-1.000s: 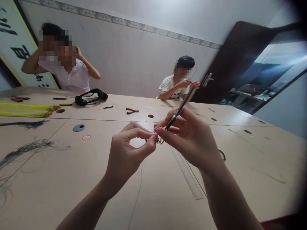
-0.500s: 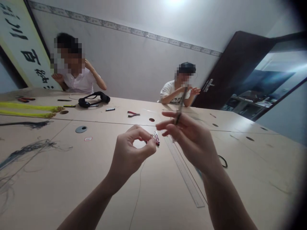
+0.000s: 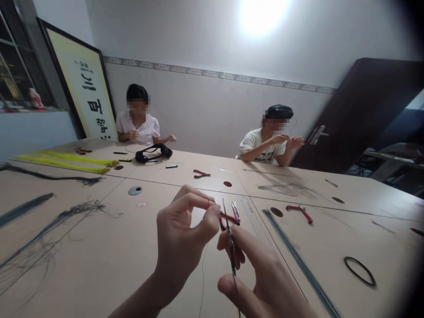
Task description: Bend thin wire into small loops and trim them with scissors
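My left hand [image 3: 185, 234] is closed in a pinch, thumb against forefinger. A small loop of thin dark wire [image 3: 211, 202] sticks up at its fingertips. A fine strand [image 3: 203, 278] runs over the table below this hand. My right hand [image 3: 261, 269] holds a slim, pointed metal tool [image 3: 231, 245], seen edge-on, its tip up and just right of the left fingertips. Its exact kind is unclear. The right thumb stands apart from the tool's middle. Red-handled pliers [image 3: 236, 219] and a small pink-and-silver tool [image 3: 235, 211] lie behind the hands, partly hidden.
A clear ruler [image 3: 250, 212] and a bundle of dark strands [image 3: 298, 260] lie to the right, with more pliers [image 3: 300, 209] and a black ring [image 3: 360, 271]. Wire bundles [image 3: 66, 216] and yellow strands [image 3: 66, 161] lie left. Two people sit across the table.
My view has turned left and down. The right hand has come down beside the left, and its tool now points up near the left fingertips. The left hand keeps its pinch.
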A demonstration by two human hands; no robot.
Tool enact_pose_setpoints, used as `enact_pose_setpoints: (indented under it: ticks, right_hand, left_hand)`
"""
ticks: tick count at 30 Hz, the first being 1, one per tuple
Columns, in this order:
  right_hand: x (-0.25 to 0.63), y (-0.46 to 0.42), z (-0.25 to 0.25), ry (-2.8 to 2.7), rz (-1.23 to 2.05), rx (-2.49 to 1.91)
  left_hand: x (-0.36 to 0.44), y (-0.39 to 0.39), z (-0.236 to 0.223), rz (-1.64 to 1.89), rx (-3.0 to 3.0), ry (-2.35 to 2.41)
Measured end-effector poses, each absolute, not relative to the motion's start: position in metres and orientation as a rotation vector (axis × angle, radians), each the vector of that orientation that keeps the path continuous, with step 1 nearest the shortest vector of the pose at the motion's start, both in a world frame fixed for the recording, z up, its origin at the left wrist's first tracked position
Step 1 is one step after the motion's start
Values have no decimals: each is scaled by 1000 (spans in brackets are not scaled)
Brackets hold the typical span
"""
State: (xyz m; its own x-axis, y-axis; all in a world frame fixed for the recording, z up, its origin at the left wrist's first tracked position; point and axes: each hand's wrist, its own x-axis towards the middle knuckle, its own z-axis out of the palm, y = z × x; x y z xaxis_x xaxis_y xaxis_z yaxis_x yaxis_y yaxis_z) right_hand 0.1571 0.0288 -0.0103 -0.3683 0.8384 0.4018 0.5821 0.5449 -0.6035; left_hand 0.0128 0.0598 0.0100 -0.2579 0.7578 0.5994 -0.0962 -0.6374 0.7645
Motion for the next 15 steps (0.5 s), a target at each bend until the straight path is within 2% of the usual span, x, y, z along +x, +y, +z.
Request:
enact_pose_setpoints:
  ticks: [9, 15]
  right_hand:
    - [170, 34, 7, -2032, 176, -988]
    - [175, 53, -14, -1898, 110, -868]
  left_hand:
    - [16, 59, 9, 1948, 1465, 893]
    - [15, 68, -6, 2053, 1544, 1033]
